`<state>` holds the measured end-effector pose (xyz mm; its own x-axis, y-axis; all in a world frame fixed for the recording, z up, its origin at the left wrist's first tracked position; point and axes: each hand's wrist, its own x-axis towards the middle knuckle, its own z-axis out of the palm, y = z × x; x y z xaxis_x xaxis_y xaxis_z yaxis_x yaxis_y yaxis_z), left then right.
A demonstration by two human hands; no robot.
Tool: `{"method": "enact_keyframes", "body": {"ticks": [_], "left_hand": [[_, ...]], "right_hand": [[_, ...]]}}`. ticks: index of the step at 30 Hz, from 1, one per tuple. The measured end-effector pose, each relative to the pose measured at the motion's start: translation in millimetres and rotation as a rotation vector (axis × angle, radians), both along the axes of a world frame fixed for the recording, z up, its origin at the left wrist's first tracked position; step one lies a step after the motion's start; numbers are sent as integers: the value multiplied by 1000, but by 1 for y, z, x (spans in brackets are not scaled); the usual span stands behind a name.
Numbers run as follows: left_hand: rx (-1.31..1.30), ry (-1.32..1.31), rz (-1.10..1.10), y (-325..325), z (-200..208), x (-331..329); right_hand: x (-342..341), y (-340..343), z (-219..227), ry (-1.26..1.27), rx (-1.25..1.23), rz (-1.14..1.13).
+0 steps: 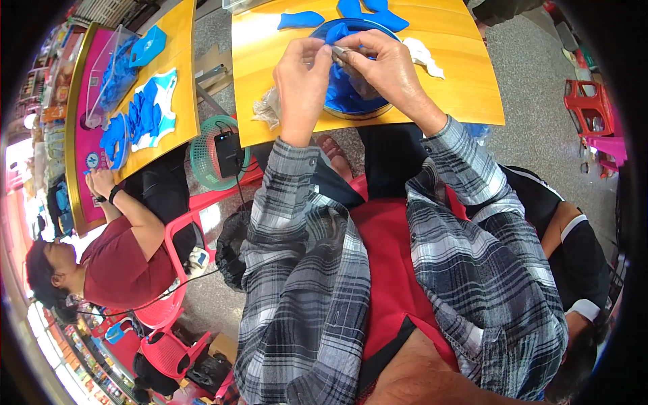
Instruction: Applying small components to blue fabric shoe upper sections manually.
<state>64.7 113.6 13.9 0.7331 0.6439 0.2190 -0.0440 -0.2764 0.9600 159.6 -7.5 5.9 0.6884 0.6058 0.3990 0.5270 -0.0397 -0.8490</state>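
Observation:
Both my hands meet over a round basin (388,108) that holds blue fabric pieces. My left hand (304,77) is closed in a pinch on a small blue fabric piece (336,32). Pressed up to the same piece, my right hand (386,66) pinches a greyish wad (339,51) between thumb and fingers. More greyish material hangs below the right palm; its kind is unclear. Several plump blue pieces (301,20) lie on the yellow table (466,81) beyond the basin. A white wad (422,57) lies right of it, a greyish one (267,108) left.
At the left, a person (128,250) in a dark red shirt sits by another yellow table (177,40) with blue pieces and a blue box (148,46). A green basket (202,152) stands between the tables. Another person (574,256) is close on my right. Red stools (588,108) stand far right.

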Motion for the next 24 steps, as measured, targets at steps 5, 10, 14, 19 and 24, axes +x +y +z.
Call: {"method": "enact_keyframes", "body": {"ticks": [5, 10, 14, 19, 24], "left_hand": [[106, -48, 36, -7, -3, 4], [299, -66, 70, -20, 3, 6], [359, -79, 79, -19, 0, 4], [310, -83, 80, -25, -2, 4], [-113, -154, 3, -22, -12, 7]], "right_hand": [[1, -3, 7, -49, -102, -1], [6, 0, 7, -86, -123, -129], [4, 1, 15, -25, -191, -134], [12, 2, -2, -77, -124, -155], [18, 0, -13, 283, -94, -72]]}}
